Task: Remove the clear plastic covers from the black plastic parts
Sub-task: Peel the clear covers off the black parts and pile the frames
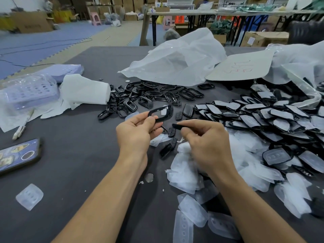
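My left hand (136, 132) pinches a black frame-shaped plastic part (161, 114) above the middle of the dark table. My right hand (205, 139) pinches a small flat black piece (178, 126) just right of it. A heap of black parts with clear covers on them (273, 118) lies to the right. A pile of bare black frames (149, 97) lies behind my hands. Loose clear plastic covers (189, 174) are heaped under and in front of my right hand.
A phone (17, 156) and tweezers (22, 128) lie at the left, with a lone clear cover (29, 196) nearer me. White tissue (84, 91), a lilac basket (28, 92), large plastic bags (177, 58) and a white board (242, 67) sit further back. A coin cell (149, 177) lies between my forearms.
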Tool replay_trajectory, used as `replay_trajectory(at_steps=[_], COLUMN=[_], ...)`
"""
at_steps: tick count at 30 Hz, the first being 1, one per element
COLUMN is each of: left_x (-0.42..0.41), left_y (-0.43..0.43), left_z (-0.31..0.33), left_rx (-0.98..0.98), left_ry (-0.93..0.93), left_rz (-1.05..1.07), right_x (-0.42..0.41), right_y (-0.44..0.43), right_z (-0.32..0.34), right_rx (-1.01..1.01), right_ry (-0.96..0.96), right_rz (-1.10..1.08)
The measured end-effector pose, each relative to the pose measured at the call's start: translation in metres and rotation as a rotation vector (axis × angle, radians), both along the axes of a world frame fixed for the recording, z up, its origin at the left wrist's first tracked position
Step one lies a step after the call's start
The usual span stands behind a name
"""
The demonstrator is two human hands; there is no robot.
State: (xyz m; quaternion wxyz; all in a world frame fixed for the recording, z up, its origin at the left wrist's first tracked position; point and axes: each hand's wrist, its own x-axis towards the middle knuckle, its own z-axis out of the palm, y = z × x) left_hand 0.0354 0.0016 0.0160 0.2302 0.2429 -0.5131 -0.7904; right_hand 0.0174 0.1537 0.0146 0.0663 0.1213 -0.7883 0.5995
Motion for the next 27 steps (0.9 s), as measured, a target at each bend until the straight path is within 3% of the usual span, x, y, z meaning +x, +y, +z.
replay_trajectory(at_steps=[7,20,27], left_x=[0.001,0.005,0.006], left_y=[0.006,0.012,0.012], left_z=[-0.002,-0.001,-0.001], left_rx=[-0.104,-0.131,-0.093], left_ry=[-0.018,0.036,0.062], left_rz=[-0.071,-0.193,-0.276], right_x=[-0.002,-0.003,-0.009], right_y=[0.003,0.009,0.012], right_z=[0.009,0.017,0.013], right_rx=[-0.442,-0.582,-0.569], right_ry=[-0.23,-0.362,-0.286], right_rz=[0.081,0.099,-0.006])
